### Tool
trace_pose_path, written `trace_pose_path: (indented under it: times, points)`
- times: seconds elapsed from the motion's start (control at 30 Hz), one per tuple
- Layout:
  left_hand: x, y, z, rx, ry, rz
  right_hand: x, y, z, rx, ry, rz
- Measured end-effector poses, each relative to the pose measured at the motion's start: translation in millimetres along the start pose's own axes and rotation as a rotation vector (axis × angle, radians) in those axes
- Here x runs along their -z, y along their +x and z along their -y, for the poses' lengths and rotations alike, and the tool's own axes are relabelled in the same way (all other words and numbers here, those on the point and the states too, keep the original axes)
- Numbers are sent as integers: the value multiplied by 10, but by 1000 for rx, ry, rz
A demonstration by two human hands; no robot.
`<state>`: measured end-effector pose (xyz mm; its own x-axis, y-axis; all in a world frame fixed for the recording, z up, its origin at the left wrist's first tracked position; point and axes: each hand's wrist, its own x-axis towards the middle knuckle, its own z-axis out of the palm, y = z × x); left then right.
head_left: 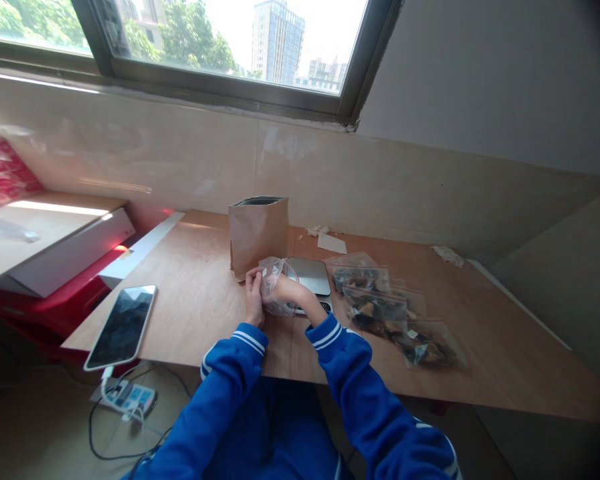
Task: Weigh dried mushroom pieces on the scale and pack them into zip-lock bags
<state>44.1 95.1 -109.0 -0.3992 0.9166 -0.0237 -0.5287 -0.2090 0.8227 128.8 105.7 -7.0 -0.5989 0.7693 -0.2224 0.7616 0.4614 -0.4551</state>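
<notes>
1. The bench [200, 280] has a smooth, brown wood-grained top with a pale edging strip at the right.
2. On its far side stands a matte brown paper bag [259, 233], upright and boxy, its mouth open and dark inside.
3. Just right of it lies a flat scale [310, 275] with a squarish, dull metal plate; a white card [332, 243] lies beyond.
4. To the right, filled bags [377, 313] of thin, shiny clear plastic overlap, holding lumpy dark and brown pieces.
5. The clear bag [279, 308], crinkled and glossy, is in front of the paper bag, by the scale's left side.
6. The left hand [254, 293] pinches the clear bag's left side, fingers bent against the thumb.
7. The right hand [283, 288] reaches into the clear bag; the plastic blurs its fingers, so I cannot tell how far they are spread or what they hold.
</notes>
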Motion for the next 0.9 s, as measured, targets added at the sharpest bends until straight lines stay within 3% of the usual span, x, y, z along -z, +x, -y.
trace_pose_path:
  times: [0.4, 0.73, 0.9]
  points:
    - [-27, -31, -24, 6, 0, 34, 61, -84, 26, -17, -163, 230]
    - [13, -1, -1, -66, 81, -25, -48, -60, -44, -3, -59, 111]
    - [67, 37, 56, -46, 89, -141, 92, -94, -134, 158, 87, -17]
